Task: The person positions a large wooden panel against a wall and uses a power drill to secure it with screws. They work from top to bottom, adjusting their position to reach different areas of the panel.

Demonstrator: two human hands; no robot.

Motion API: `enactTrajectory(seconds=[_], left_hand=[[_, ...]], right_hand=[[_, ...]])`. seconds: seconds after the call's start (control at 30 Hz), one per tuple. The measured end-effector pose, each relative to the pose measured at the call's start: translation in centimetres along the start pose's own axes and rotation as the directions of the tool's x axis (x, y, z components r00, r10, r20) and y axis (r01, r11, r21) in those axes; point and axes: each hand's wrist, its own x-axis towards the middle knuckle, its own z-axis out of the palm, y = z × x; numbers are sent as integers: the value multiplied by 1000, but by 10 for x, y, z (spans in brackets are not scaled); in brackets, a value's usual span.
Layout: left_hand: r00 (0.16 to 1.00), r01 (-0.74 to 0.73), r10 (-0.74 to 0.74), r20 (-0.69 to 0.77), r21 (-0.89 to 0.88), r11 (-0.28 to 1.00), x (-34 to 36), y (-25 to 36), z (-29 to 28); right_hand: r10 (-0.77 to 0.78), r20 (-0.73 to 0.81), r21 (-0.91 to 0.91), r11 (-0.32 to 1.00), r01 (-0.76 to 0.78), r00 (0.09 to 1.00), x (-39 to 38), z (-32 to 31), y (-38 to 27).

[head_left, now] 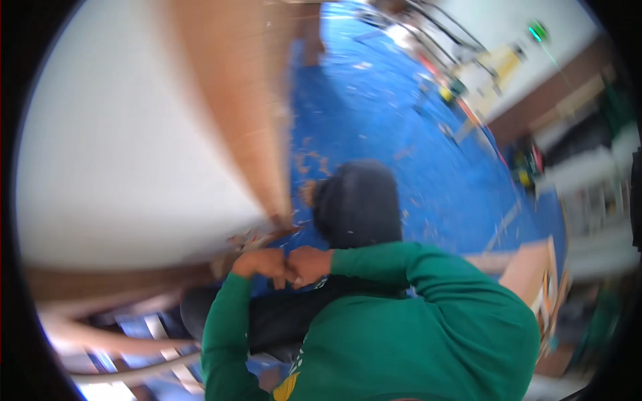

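Observation:
Close together in front of my body, my left hand (pixel 263 262) and my right hand (pixel 309 264) meet at the fingers. Both look closed, with the fingers curled inward. Something small and dark shows just below where they touch, but blur hides what it is. My dark-trousered knee (pixel 364 204) is bent just beyond the right hand. Nearest to the left hand is the foot of a wooden board (pixel 277 210) that runs along the white wall panel (pixel 134 147).
Blue sheeting (pixel 428 180) covers the floor, scattered with wood chips and shavings. Blurred tools (pixel 451 90) lie toward the far right, near a green light (pixel 537 31). A wooden box or frame (pixel 531 271) stands by my right elbow. Long pale strips (pixel 134 364) lie at the lower left.

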Motion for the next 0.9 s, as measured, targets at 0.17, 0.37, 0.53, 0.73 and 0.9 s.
enactTrajectory(seconds=[0.17, 0.37, 0.53, 0.73, 0.9], left_hand=[[989, -147, 145, -25, -87, 985, -16, 34, -25], [946, -116, 249, 205, -503, 856, 29, 19, -8], [963, 43, 107, 246, -534, 844, 71, -21, -11], [957, -31, 224, 182, -704, 709, 95, -37, -14], [993, 104, -23, 112, -812, 574, 102, -9, -4]], right_hand=[[-36, 166, -232, 970, 75, 986, -11, -56, -19], [-265, 75, -186, 943, 275, 961, -38, -11, 7], [26, 131, -398, 917, 28, 991, -28, 47, 13], [-1, 156, -586, 805, 93, 988, -7, 45, 25], [60, 118, -559, 829, 17, 991, -21, 44, 30]])
